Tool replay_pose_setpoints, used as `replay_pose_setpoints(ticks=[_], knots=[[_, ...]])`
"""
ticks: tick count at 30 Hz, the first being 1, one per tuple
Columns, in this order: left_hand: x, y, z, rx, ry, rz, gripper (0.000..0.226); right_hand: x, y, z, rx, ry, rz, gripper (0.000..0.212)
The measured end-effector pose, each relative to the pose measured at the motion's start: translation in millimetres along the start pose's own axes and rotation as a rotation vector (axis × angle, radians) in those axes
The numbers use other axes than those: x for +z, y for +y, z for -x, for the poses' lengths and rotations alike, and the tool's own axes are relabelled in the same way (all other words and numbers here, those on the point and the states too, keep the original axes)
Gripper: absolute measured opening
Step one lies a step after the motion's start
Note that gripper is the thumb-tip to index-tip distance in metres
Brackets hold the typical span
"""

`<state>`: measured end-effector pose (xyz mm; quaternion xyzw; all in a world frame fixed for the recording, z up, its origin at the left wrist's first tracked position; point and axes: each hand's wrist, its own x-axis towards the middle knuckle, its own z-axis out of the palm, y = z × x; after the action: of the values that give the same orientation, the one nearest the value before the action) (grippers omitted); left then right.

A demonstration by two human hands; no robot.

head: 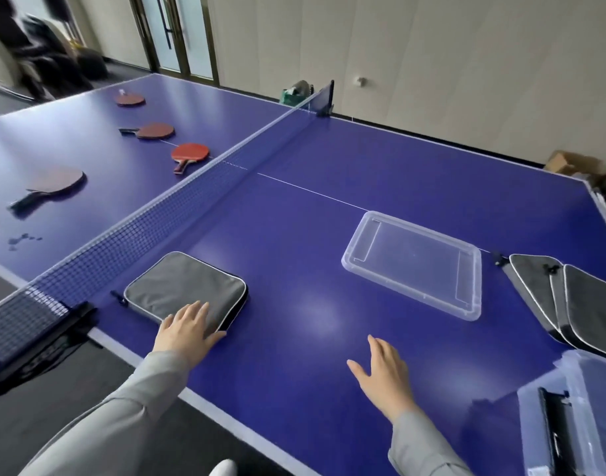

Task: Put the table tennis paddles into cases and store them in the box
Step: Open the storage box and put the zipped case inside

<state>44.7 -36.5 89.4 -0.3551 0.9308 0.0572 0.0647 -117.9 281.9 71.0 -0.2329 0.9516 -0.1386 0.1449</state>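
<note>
A: Start at the left. Four paddles (190, 154) lie beyond the net (164, 204), well apart from one another: flat wooden blades with rubber faces, red to brownish, handles dark. None is cased yet, I judge.

B: And your left hand (188, 326)?

A: It lies flat, fingers spread, on the near corner of the grey case (186, 290), pressing rather than gripping. That case is soft fabric, rounded corners, pale piping, zip pull at its left end, just this side of the net. Hold it steady with that palm, then find the zip pull and run it round before you fetch a paddle.

B: The right hand (384, 372)?

A: Open, holding nothing, over bare blue table (294, 235). Let it work the zip.

B: Further right?

A: A clear plastic lid (413, 264), shallow and rigid, lies flat. Past it, more grey cases (569, 300) overlap at the far-right edge. The clear box (583, 407) sits near right, something dark inside; what it is I cannot tell.
</note>
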Motion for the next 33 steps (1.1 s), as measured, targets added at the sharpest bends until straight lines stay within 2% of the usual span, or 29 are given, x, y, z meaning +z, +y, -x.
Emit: replay_pose_setpoints(ticks=[7, 12, 16, 22, 25, 28, 33], knots=[[-6, -102, -59, -0.117, -0.011, 0.138, 0.080, 38, -94, -33, 0.030, -0.045, -0.026, 0.073], [-4, -160, -133, -0.138, -0.105, 0.261, 0.082, 84, -176, -65, 0.139, -0.086, -0.129, 0.074], [4, -189, -184, -0.150, -0.218, 0.354, 0.092, 113, -227, -86, 0.265, -0.101, -0.251, 0.076], [22, -203, -227, -0.172, -0.407, 0.593, 0.094, 135, -274, -105, 0.419, -0.103, -0.375, 0.074], [30, -204, -237, -0.171, -0.441, 0.648, 0.085, 141, -288, -114, 0.465, -0.083, -0.453, 0.056], [37, -201, -240, -0.188, -0.456, 0.643, 0.083, 145, -301, -119, 0.525, -0.034, -0.644, 0.042], [43, -197, -243, -0.258, -0.474, 0.662, 0.087, 145, -306, -126, 0.594, -0.001, -0.711, 0.046]])
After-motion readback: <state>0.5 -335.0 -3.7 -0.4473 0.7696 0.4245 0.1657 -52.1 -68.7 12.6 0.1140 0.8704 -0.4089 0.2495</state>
